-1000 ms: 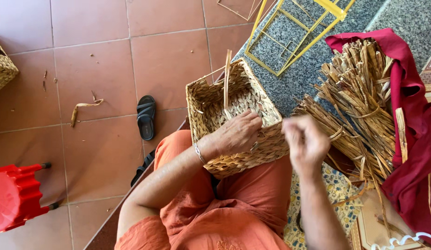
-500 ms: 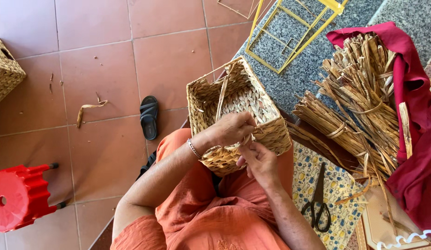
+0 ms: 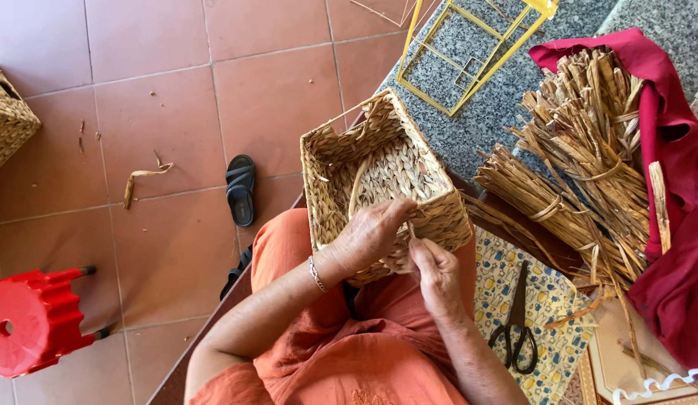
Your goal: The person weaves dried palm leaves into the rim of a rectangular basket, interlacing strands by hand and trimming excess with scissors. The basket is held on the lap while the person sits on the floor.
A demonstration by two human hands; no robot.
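Left hand (image 3: 371, 236) curls closed over the near rim of the woven basket (image 3: 379, 176), gripping it on the lap. Right hand (image 3: 435, 270), at 5 o'clock of the left, pinches a thin straw strand (image 3: 410, 229) against the rim, fingers closed. Basket is rectangular, coarse braided fibre, pale tan. Bundles of dried reeds (image 3: 581, 165) lie at 3 o'clock on red cloth (image 3: 679, 225); black scissors (image 3: 518, 322) at 5 o'clock; black sandal (image 3: 240, 189) at 9 o'clock on floor tiles.
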